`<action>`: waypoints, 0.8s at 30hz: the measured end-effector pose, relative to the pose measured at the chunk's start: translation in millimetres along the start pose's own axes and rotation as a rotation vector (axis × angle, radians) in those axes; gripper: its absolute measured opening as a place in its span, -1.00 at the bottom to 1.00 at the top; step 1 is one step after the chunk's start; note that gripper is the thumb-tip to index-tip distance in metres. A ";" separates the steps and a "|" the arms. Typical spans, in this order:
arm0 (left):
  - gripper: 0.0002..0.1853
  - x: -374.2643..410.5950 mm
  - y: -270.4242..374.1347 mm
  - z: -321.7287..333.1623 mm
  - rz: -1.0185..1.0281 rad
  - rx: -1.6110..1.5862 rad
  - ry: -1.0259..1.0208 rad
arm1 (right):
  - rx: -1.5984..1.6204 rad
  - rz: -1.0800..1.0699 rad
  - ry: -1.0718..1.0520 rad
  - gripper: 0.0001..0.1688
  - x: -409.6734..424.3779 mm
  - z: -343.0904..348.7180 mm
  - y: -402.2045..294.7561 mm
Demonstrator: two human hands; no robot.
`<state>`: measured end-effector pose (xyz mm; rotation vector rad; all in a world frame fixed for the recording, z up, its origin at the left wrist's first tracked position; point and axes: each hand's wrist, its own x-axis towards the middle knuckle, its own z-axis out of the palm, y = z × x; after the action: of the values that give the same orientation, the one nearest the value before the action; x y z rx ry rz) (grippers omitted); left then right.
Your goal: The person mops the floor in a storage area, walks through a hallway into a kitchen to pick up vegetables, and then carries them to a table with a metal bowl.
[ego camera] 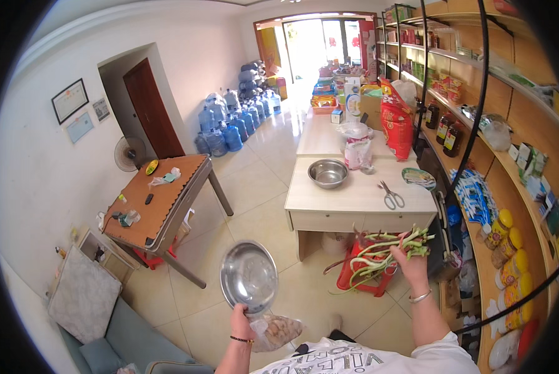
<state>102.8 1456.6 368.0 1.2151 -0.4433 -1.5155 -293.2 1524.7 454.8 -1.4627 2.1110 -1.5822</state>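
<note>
My left hand (243, 323) grips the rim of a large stainless steel basin (249, 276), tilted so that its shiny inside faces up. A clear plastic bag (275, 332) of pale brown lumps hangs beside the same hand; what the lumps are, I cannot tell. In my right hand (409, 264) is a bunch of long green vegetable stalks (377, 252), some of them reddish. The stalks spread out to the left over a red plastic stool (377, 285). Ahead, a pale wooden desk (359, 198) carries a smaller steel bowl (328, 173) and scissors (391, 195).
Shelves (499, 149) of goods line my right side. On the left are a table with a brown cover (167, 196), a grey-blue sofa (137, 327) and a fan (130, 154). Blue water jugs (232, 137) stand along the wall. A red bag (396, 121) rests on the desk.
</note>
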 end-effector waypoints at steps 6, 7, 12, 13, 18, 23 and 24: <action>-0.89 98.3 25.9 73.9 0.073 -0.081 0.011 | 0.117 -0.025 0.114 -0.75 120.9 31.9 44.4; -0.89 112.8 30.4 83.8 0.083 -0.061 0.021 | 0.028 -0.068 0.126 -0.75 140.5 37.6 58.4; -0.90 165.2 70.3 182.6 0.124 -0.142 -0.014 | 0.291 0.192 0.106 -0.77 230.5 66.3 111.8; -0.89 177.0 74.6 199.4 0.122 -0.144 -0.033 | 0.350 0.228 0.116 -0.77 244.3 72.0 123.5; -0.83 227.9 93.9 274.6 0.083 -0.146 -0.136 | 0.498 0.391 0.001 -0.68 307.5 102.1 198.2; -0.78 291.8 86.7 328.2 0.026 -0.119 -0.215 | 0.325 0.741 -0.141 -0.70 352.8 143.7 223.2; -0.80 314.2 80.6 328.4 0.008 -0.131 -0.187 | 0.310 0.751 -0.150 -0.68 361.1 154.9 238.8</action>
<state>-101.9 1046.6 423.8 0.9738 -0.4638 -1.6325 -536.1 1149.1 348.4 -0.5568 1.8780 -1.3500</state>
